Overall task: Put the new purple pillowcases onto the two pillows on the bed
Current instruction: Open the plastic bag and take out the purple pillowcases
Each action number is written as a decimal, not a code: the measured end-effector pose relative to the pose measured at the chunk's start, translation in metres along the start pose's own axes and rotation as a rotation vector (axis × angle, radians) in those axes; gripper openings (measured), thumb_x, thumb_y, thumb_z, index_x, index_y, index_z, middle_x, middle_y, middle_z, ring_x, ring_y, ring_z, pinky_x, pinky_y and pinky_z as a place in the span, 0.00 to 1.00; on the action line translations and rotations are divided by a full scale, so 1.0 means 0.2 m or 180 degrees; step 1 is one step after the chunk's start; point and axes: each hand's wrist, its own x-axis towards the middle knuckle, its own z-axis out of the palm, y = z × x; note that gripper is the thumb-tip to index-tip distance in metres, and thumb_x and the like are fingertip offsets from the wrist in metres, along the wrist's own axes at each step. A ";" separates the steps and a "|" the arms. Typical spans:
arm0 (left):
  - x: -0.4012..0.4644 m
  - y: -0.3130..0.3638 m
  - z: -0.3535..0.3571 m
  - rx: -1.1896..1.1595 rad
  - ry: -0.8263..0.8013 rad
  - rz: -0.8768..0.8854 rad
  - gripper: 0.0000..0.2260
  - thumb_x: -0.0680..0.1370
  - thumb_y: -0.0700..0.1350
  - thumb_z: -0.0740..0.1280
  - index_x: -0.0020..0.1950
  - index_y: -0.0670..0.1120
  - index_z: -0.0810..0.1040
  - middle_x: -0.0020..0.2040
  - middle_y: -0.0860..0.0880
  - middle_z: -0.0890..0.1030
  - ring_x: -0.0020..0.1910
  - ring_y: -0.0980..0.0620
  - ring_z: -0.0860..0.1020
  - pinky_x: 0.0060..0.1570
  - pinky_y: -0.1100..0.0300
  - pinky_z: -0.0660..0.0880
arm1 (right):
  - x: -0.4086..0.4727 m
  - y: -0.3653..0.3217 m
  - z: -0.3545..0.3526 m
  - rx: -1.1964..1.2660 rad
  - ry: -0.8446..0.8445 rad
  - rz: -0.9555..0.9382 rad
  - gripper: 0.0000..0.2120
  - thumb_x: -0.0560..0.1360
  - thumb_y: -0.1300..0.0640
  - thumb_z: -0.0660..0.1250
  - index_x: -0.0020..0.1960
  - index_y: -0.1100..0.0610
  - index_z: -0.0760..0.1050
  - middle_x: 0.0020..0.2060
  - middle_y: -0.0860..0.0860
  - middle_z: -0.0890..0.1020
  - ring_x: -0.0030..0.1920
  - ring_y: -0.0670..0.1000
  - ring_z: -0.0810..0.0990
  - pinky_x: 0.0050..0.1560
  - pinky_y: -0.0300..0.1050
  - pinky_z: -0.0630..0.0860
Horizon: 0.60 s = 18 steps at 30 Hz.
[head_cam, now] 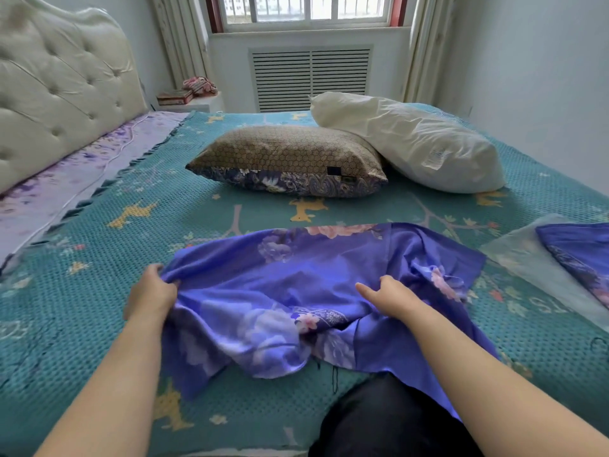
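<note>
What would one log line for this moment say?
step: spreading pillowcase | left hand: gripping its edge | right hand: resting on it | pillows: brown, white, both uncovered

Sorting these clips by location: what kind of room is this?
Most likely a home bedroom: a bed with a tufted headboard, two pillows on a teal bedspread, and a curtained window.

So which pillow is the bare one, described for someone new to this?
On the teal bedspread, look toward the window. Two pillows touch there; the bare pillow is the right one, plain cream and crinkled, leaning on the brown patterned pillow.
</note>
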 end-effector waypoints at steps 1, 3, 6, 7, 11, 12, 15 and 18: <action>0.01 0.00 -0.08 0.0451 0.0399 -0.0081 0.22 0.74 0.43 0.68 0.67 0.43 0.69 0.61 0.34 0.75 0.58 0.35 0.75 0.57 0.45 0.70 | 0.00 -0.01 0.01 0.0566 -0.0120 0.0077 0.22 0.75 0.39 0.62 0.54 0.57 0.65 0.45 0.52 0.75 0.43 0.54 0.75 0.43 0.46 0.71; 0.05 0.00 -0.16 0.1053 0.0799 -0.0262 0.20 0.77 0.41 0.64 0.68 0.44 0.68 0.65 0.34 0.70 0.62 0.33 0.71 0.59 0.42 0.69 | -0.01 -0.03 0.02 0.1509 -0.0262 0.0218 0.21 0.74 0.42 0.66 0.54 0.57 0.66 0.46 0.53 0.75 0.39 0.52 0.76 0.37 0.43 0.70; 0.02 0.05 -0.07 0.1946 0.0750 0.0009 0.19 0.78 0.40 0.56 0.70 0.47 0.66 0.73 0.40 0.58 0.70 0.37 0.59 0.66 0.41 0.59 | -0.01 -0.03 0.04 0.1007 -0.0128 0.0192 0.20 0.72 0.43 0.69 0.45 0.61 0.71 0.40 0.53 0.77 0.39 0.52 0.75 0.37 0.43 0.68; 0.00 0.08 -0.01 0.2104 0.0647 0.0356 0.19 0.78 0.42 0.57 0.70 0.48 0.66 0.73 0.42 0.59 0.70 0.39 0.58 0.66 0.42 0.58 | -0.01 -0.03 0.04 0.0894 -0.0152 0.0200 0.18 0.72 0.45 0.69 0.41 0.60 0.71 0.36 0.53 0.77 0.36 0.51 0.74 0.36 0.43 0.68; -0.18 0.39 0.20 0.1367 -0.0106 0.1704 0.16 0.76 0.58 0.63 0.56 0.50 0.79 0.55 0.44 0.80 0.56 0.43 0.77 0.55 0.50 0.73 | -0.05 -0.15 0.07 0.0690 0.0891 -0.0598 0.15 0.71 0.47 0.64 0.33 0.53 0.66 0.31 0.50 0.73 0.42 0.56 0.75 0.44 0.48 0.67; -0.25 0.51 0.22 0.0563 -0.0690 0.1666 0.21 0.75 0.64 0.60 0.51 0.49 0.80 0.49 0.45 0.82 0.50 0.44 0.80 0.50 0.51 0.76 | -0.06 -0.19 0.07 0.0526 0.1259 -0.1002 0.13 0.71 0.47 0.63 0.34 0.53 0.66 0.31 0.50 0.72 0.44 0.58 0.75 0.44 0.48 0.67; -0.41 0.80 0.23 -0.1162 -0.2408 0.0899 0.22 0.74 0.67 0.55 0.48 0.51 0.75 0.42 0.50 0.81 0.40 0.50 0.80 0.39 0.58 0.77 | -0.12 -0.35 0.05 0.0554 0.0523 -0.1760 0.19 0.73 0.50 0.65 0.63 0.53 0.72 0.53 0.54 0.80 0.58 0.57 0.76 0.58 0.49 0.71; -0.44 0.91 0.28 -0.1157 -0.2337 0.0937 0.12 0.77 0.54 0.66 0.43 0.46 0.76 0.35 0.49 0.78 0.37 0.51 0.77 0.37 0.58 0.76 | -0.13 -0.43 0.03 0.0908 -0.0156 -0.2090 0.22 0.74 0.54 0.66 0.68 0.52 0.71 0.60 0.51 0.78 0.60 0.50 0.76 0.62 0.45 0.71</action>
